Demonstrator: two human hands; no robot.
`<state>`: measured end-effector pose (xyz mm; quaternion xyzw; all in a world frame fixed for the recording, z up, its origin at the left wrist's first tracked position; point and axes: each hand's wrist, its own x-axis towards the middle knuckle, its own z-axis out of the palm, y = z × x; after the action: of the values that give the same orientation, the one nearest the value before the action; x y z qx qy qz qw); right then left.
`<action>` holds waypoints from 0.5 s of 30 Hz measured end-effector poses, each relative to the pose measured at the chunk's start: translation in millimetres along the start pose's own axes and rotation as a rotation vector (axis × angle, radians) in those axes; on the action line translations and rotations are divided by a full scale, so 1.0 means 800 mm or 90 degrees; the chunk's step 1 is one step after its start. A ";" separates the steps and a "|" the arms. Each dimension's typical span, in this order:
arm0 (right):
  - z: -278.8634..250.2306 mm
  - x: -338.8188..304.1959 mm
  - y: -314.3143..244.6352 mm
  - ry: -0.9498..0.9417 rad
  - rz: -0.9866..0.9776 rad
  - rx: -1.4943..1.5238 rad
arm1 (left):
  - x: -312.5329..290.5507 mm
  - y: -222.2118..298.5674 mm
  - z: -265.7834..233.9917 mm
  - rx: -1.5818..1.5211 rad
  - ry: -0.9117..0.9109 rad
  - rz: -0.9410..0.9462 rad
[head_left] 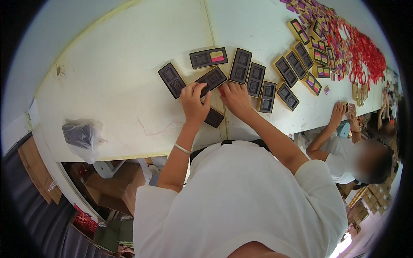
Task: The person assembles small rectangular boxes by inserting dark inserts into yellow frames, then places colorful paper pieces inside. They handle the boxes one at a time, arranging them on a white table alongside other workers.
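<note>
A small gold-edged box with a black two-compartment insert (212, 79) lies tilted in front of me. My left hand (194, 104) grips its near left end, thumb and fingers closed at the edge. Close to the box's right end, my right hand (235, 99) has its fingers curled on a small pinkish-red piece (221, 90), mostly hidden under them. Just beyond lies a similar box holding one pink-and-gold piece (218, 56) in its right compartment. An empty box (171, 80) is left of my left hand, and another box (214, 118) lies partly hidden below my hands.
More boxes with black inserts (256, 80) stand to the right, some filled (312, 83). Purple-and-gold pieces (316, 10) and red ribbons (361, 51) pile at the far right. A plastic-wrapped black stack (81, 136) sits at left. A co-worker (340, 159) works at right.
</note>
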<state>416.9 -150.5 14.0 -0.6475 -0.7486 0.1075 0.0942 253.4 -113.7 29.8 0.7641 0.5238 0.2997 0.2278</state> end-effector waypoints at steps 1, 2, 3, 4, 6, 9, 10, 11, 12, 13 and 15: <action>0.005 0.000 0.002 -0.016 0.007 -0.003 | -0.008 0.003 0.001 0.006 -0.009 -0.008; 0.005 -0.001 0.007 -0.016 0.008 0.026 | -0.016 0.004 0.000 0.019 -0.038 -0.003; 0.004 -0.003 0.010 -0.018 0.006 0.057 | -0.018 0.005 -0.001 0.047 -0.029 -0.009; 0.003 -0.004 0.012 -0.021 0.004 0.088 | -0.019 0.006 -0.002 0.075 -0.020 -0.015; -0.014 -0.007 0.005 0.015 0.132 0.357 | -0.018 0.006 -0.004 0.137 -0.030 -0.026; -0.036 0.013 -0.004 0.090 0.231 0.529 | -0.006 -0.001 -0.002 0.205 -0.074 -0.032; -0.037 0.024 -0.004 0.119 0.248 0.548 | -0.004 -0.002 -0.001 0.206 -0.079 -0.026; -0.031 0.032 -0.002 0.078 0.223 0.442 | -0.003 -0.003 -0.001 0.207 -0.084 -0.021; -0.024 0.041 0.002 0.039 0.200 0.334 | -0.002 -0.002 0.000 0.200 -0.084 -0.022; -0.020 0.048 0.005 0.001 0.176 0.227 | 0.000 0.000 0.000 0.193 -0.083 -0.022; -0.016 0.054 0.005 0.007 0.144 0.130 | 0.000 0.001 -0.001 0.183 -0.081 -0.025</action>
<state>418.1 -106.7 25.2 -0.7153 -0.6556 0.1894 0.1508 253.7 -113.9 30.7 0.7959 0.5607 0.1681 0.1547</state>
